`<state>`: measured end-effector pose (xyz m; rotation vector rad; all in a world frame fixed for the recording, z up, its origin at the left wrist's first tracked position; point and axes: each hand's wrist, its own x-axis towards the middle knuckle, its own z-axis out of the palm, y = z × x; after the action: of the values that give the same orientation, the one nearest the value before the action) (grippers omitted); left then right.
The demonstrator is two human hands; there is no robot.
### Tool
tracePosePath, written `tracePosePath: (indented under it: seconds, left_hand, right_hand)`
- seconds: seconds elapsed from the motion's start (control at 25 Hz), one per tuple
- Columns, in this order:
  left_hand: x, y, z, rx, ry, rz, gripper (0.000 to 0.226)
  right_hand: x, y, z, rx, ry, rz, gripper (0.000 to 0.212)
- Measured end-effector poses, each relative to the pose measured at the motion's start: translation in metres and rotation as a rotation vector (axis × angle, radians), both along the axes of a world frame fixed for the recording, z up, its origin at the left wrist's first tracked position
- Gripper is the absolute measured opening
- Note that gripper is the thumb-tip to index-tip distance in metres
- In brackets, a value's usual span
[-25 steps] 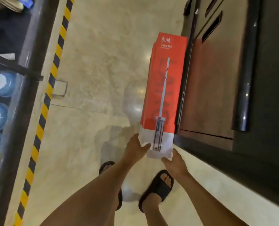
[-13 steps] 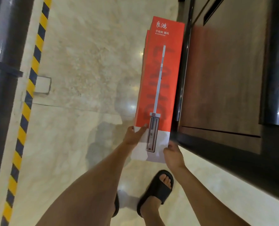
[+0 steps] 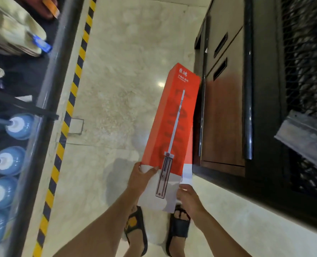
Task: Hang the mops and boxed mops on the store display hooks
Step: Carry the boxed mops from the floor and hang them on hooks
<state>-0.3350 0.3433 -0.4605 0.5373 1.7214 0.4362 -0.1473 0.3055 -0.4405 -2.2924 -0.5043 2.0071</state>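
Red-and-white carton: the boxed mop (image 3: 174, 127) is held at its white near end by both hands and runs lengthwise away from them, its red far end pointing forward and down toward the floor (image 3: 126, 71). Whether that far end rests on the floor cannot be told.

Hand state:
- The left hand (image 3: 141, 179) grips the left edge of the carton, thumb laid across the printed front face, fingers wrapped out of sight behind.
- The right hand (image 3: 188, 198) holds the lower right corner, fingers curled round the edge; the exact finger contact is partly hidden by the carton.

Surroundings: just beyond the right hand, a dark wooden cabinet (image 3: 224, 117) stands close alongside the carton's right edge. Farther out on that side is a wire mesh panel (image 3: 306, 52). No display hook can be identified in view.

Procedure, as judged for the step in hand (lifting and carrying the carton to a hook):
1. Retain the two-hand grip; the carton is long and the load lies well ahead of both hands.
2. Swing the far end away from the cabinet before turning, to avoid striking it.
3. Raise the carton upright, hang tab uppermost.
4. Locate the hook before releasing either hand.
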Motion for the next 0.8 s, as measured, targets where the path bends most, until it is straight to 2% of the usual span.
tracePosePath:
  seconds: [0.12, 0.24, 0.36, 0.48, 0.56, 0.68, 0.72, 0.8]
  left_hand:
    - [-0.023, -0.010, 0.047, 0.018, -0.027, 0.024, 0.050]
    - [-0.038, -0.018, 0.115, 0.009, -0.111, 0.126, 0.054]
    - [-0.045, -0.031, 0.187, 0.038, -0.118, 0.160, 0.050]
    - [-0.050, -0.051, 0.242, 0.088, -0.138, 0.174, 0.055]
    - [-0.051, -0.062, 0.273, 0.121, -0.165, 0.189, 0.059]
    - [-0.050, -0.074, 0.306, 0.138, -0.093, 0.154, 0.069]
    - [-0.050, -0.078, 0.314, 0.142, -0.084, 0.137, 0.078]
    - [-0.052, -0.086, 0.328, 0.148, -0.131, 0.088, 0.081]
  right_hand:
    - [-0.006, 0.008, 0.042, 0.024, -0.001, -0.038, 0.014]
    - [-0.014, 0.030, 0.106, 0.074, 0.064, -0.105, 0.020]
    - [-0.024, 0.063, 0.171, 0.155, 0.169, -0.131, 0.042]
    - [-0.034, 0.102, 0.226, 0.273, 0.355, -0.196, 0.064]
    - [-0.041, 0.122, 0.265, 0.325, 0.428, -0.252, 0.070]
    - [-0.051, 0.131, 0.307, 0.382, 0.384, -0.243, 0.083]
    - [-0.055, 0.129, 0.318, 0.414, 0.313, -0.225, 0.090]
    - [-0.058, 0.122, 0.324, 0.470, 0.210, -0.181, 0.103]
